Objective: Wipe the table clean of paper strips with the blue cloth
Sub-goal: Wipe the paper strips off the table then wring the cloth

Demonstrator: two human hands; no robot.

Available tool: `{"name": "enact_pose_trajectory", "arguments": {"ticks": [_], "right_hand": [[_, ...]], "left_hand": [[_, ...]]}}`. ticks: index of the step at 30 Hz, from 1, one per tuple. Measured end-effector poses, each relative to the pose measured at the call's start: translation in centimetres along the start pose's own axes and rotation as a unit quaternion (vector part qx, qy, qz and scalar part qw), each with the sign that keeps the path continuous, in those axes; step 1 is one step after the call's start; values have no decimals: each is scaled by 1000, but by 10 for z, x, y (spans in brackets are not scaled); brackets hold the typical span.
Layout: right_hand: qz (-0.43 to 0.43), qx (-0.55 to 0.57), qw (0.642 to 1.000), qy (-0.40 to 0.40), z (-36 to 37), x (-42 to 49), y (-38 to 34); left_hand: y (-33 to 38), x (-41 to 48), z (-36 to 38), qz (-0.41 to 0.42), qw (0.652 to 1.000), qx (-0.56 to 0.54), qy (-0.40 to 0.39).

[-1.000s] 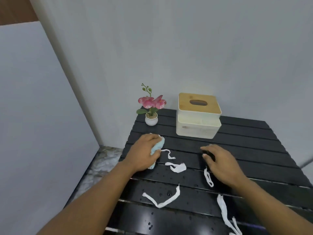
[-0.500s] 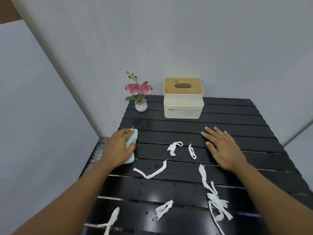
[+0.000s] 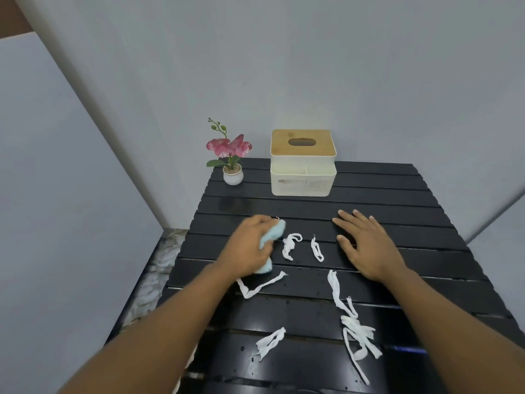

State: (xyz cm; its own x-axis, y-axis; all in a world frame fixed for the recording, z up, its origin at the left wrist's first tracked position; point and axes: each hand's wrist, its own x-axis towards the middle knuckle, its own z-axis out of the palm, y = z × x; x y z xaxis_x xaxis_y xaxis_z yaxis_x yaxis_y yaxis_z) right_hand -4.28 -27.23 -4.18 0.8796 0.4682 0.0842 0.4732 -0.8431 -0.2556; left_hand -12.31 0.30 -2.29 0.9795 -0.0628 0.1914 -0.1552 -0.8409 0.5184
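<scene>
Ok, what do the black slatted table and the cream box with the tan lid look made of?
Black slatted table: probably painted wood or plastic, glossy, showing reflections and droplets. Cream box: smooth matte plastic, apparently. Its tan lid: looks like bamboo or wood, faint grain.

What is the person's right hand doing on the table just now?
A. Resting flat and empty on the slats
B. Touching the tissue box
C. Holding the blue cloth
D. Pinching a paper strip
A: the right hand lies palm down with fingers spread on the black table, holding nothing; the blue cloth is in the left hand.
</scene>
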Motion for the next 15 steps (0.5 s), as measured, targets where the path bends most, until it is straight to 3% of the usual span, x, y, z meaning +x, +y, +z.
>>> {"name": "enact_pose_trajectory", "arguments": {"ticks": [3,6,8,12,15], "right_hand": [[13,19,1000,10,-2,-7,-1],[27,40,999,11,-4,-29,0],[30,21,999,3,-6,-51,1],[61,-1,998,-2,-2,-99,-9],[91,-9,996,19,3,-123,-20]], "left_hand": [[-33,-13,-43,-62,997,32,43],[-60,-58,-71,-74,994,75,14],[-63,-85,-68,-55,994,93,-10],[-40,-89,-44,-61,993,100,24],[-2,-81,-9,-13,996,89,23]]}}
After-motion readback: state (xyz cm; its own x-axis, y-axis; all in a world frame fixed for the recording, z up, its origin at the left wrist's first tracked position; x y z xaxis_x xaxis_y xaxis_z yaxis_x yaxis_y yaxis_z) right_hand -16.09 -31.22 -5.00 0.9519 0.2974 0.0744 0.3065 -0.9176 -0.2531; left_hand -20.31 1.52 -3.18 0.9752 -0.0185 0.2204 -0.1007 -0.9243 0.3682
